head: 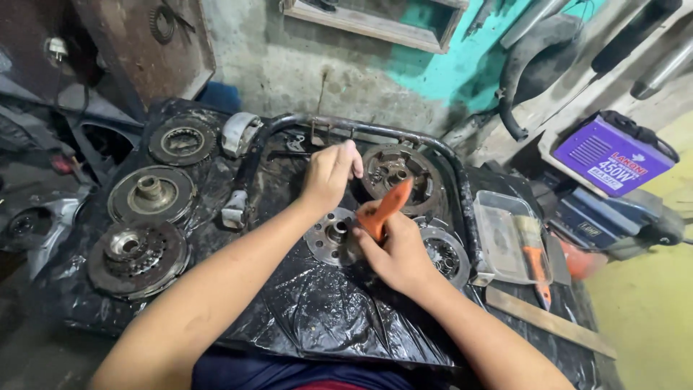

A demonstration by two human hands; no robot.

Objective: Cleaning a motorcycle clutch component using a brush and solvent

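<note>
At the middle of the black plastic-covered bench (317, 310), the right hand (397, 253) is clamping an orange-handled brush (385, 209) against a round metal clutch hub (328, 238). The left hand (328, 177) is curling shut at twelve o'clock, holding nothing I can make out. That hub looks heavy, rigid and greasy; gripping its rim seems safest.

Three clutch discs (148, 193) left of hub (330, 238); tray (507, 238) right; drum (395, 170) behind

Right hand (395, 254) gripping orange-handled tool (384, 209) beside metal hub (328, 237), left hand (328, 173) above.
</note>
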